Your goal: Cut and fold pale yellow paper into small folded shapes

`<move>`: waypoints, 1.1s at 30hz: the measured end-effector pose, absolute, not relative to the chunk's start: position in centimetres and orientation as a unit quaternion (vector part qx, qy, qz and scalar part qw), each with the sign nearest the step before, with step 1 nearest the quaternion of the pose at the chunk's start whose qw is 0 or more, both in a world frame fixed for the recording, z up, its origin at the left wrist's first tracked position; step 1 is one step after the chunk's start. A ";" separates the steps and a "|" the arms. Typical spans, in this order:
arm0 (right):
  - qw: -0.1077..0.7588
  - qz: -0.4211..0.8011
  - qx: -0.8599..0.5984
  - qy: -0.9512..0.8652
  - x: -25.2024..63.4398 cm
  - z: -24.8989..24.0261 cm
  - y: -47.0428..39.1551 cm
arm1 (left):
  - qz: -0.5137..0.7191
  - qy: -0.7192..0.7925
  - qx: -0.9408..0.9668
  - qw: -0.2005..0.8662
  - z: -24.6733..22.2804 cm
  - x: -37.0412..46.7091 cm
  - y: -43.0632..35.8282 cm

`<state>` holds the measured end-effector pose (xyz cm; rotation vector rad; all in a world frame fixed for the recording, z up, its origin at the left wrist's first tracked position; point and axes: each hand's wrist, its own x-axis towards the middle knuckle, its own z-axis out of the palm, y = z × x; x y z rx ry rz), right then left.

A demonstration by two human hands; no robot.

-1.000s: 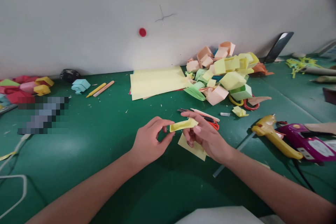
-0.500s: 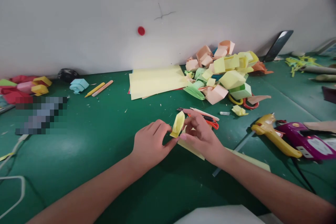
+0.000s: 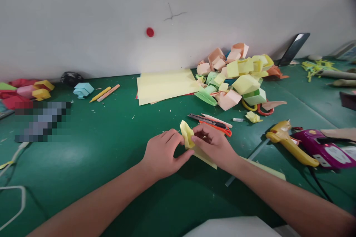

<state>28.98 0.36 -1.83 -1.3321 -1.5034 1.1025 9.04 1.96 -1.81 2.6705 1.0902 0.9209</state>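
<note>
Right grip (image 3: 215,146) pinches paper (image 3: 186,132); green table (image 3: 111,133), pale wall (image 3: 97,18).

Folded yellow paper (image 3: 186,134), nearly upright, between left hand (image 3: 162,152) and right hand (image 3: 214,145)

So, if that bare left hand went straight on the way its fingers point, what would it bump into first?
Most likely the small folded yellow paper piece, which the left hand seems to touch; just past it comes the bare right hand, though depth is unclear.
</note>
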 end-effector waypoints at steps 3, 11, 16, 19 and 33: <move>0.410 0.391 -0.550 -0.613 29.2 -1.7 0.3 | 0.292 0.391 0.851 0.194 -1.3 8.9 2.0; 0.401 0.244 -0.529 -0.707 29.6 -2.0 0.0 | 0.315 0.435 0.723 0.435 -0.9 8.8 2.9; 0.424 0.166 -0.456 -0.765 29.8 -1.9 0.0 | 0.317 0.455 0.656 0.512 -0.5 9.2 3.4; 0.419 0.136 -0.433 -0.786 29.9 -2.0 0.0 | 0.319 0.464 0.632 0.532 0.0 9.3 3.6; 0.416 0.139 -0.423 -0.793 29.9 -2.2 0.1 | 0.293 0.517 0.736 0.324 1.2 10.0 2.8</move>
